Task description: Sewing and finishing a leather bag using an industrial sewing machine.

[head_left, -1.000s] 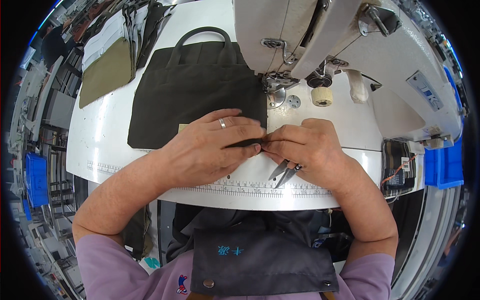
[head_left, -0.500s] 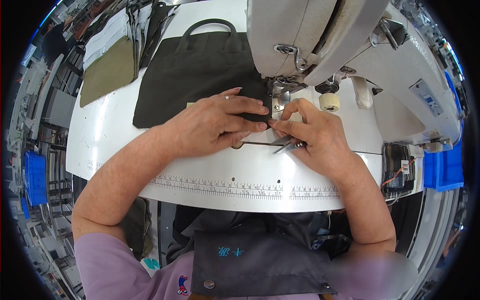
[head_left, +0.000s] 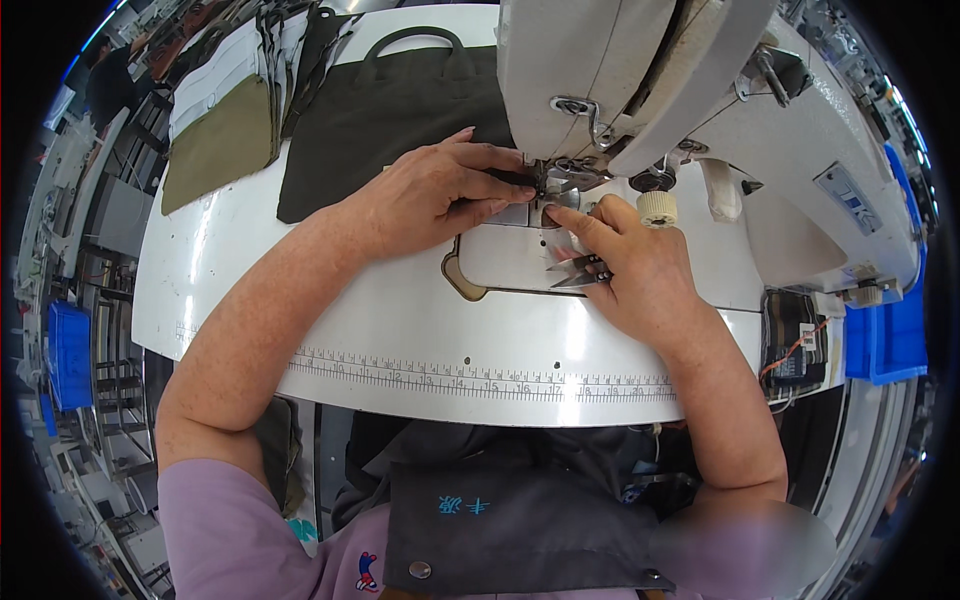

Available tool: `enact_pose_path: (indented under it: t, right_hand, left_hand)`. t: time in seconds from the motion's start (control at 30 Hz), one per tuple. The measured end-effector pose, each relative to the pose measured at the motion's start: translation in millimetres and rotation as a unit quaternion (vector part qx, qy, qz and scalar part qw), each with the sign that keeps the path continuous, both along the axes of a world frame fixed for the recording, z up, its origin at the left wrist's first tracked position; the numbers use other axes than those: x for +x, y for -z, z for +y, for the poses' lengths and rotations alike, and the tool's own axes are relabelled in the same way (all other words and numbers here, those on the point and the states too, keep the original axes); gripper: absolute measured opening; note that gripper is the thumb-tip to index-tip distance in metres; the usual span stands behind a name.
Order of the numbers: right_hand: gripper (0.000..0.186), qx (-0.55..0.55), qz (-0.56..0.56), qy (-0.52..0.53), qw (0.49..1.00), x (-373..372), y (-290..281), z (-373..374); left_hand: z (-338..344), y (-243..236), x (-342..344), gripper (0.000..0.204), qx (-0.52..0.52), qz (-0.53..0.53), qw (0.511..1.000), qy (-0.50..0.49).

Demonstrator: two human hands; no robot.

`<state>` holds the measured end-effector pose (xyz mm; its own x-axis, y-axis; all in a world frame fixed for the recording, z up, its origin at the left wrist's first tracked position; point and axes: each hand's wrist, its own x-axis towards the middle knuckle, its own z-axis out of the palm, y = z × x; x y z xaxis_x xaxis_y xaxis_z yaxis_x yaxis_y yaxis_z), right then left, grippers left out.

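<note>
A dark olive bag panel (head_left: 400, 115) with a looped handle lies on the sewing machine's white bed, its right edge under the machine head. My left hand (head_left: 435, 195) is over its near edge, thumb and fingers closed on the cloth beside the presser foot (head_left: 541, 185). Dark cloth shows between two of these fingers. My right hand (head_left: 640, 270) is just right of the foot, with small thread snips (head_left: 585, 270) held in the curled fingers. The blades point left, and the index finger reaches toward the needle area. The cloth right at the needle is mostly hidden.
The white sewing machine (head_left: 640, 80) rises over the right side. A stack of olive and white cloth pieces (head_left: 225, 140) lies at the far left. A printed ruler (head_left: 480, 380) runs along the front edge. A blue bin (head_left: 885, 335) stands at the right.
The panel and my left hand have moved away from me, toward the presser foot, uncovering a slot in the bed. My right hand has let go of the panel's corner; the snips stay in it.
</note>
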<state>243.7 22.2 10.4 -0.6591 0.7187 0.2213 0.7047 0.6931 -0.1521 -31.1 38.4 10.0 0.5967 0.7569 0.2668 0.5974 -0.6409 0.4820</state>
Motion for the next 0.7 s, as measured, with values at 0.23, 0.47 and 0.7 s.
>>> enact_pose_path:
  t: [0.23,0.47,0.7]
  right_hand:
    - [0.06,0.003,0.018,-0.016,1.0,-1,-4,0]
    - [0.054,0.009,0.027,-0.026,0.999,-2,-6,0]
    - [0.044,0.033,0.075,-0.04,0.996,3,2,3]
  left_hand:
    - [0,-4,0,0.027,-0.036,0.013,0.999,-0.013]
    - [-6,-3,4,0.045,0.034,0.228,0.958,-0.171]
    - [-37,-32,22,0.058,-0.031,0.303,0.926,-0.224]
